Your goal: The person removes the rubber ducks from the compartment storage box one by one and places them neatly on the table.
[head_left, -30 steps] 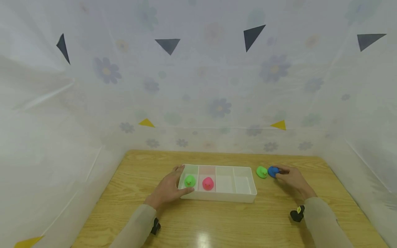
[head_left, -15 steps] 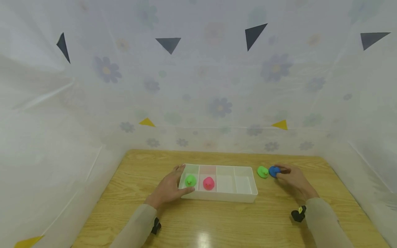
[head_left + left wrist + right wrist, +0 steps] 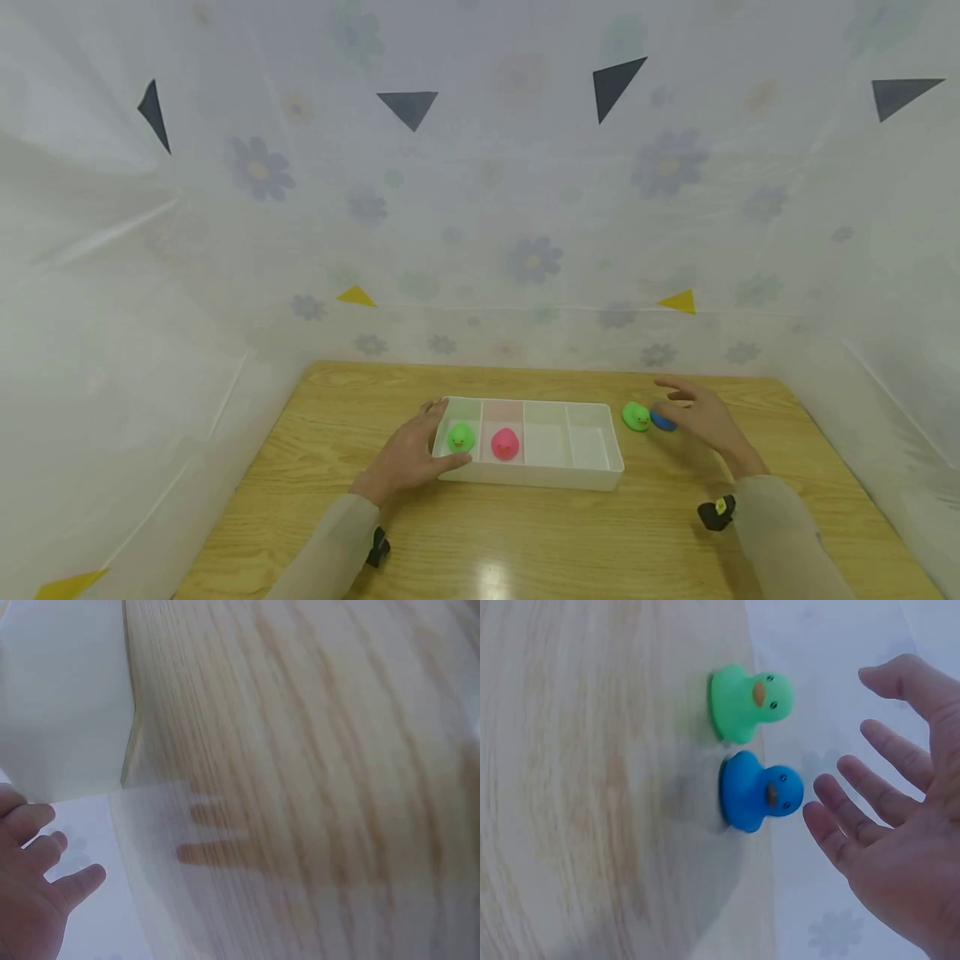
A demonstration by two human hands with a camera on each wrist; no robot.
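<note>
A white tray [image 3: 547, 475] with several compartments lies on the table. A green rubber duck [image 3: 461, 437] sits in its leftmost compartment and a pink rubber duck [image 3: 505, 444] in the one beside it. My left hand [image 3: 408, 450] holds the tray's left end, thumb along the front and fingertips at the back corner. To the right of the tray, a second green rubber duck [image 3: 746, 703] and a blue rubber duck [image 3: 756, 793] stand upright side by side. My right hand [image 3: 701, 417] hovers over the blue duck with fingers spread, holding nothing; the right wrist view shows a gap between them.
The wooden table [image 3: 525, 533] ends at the back against a pale floral sheet [image 3: 480, 208], which also hangs at both sides. Two compartments [image 3: 546, 437] at the tray's right contain no ducks.
My right hand has let go of the blue duck and lifted slightly above it, its fingers spreading. The left hand and the tray keep their places.
</note>
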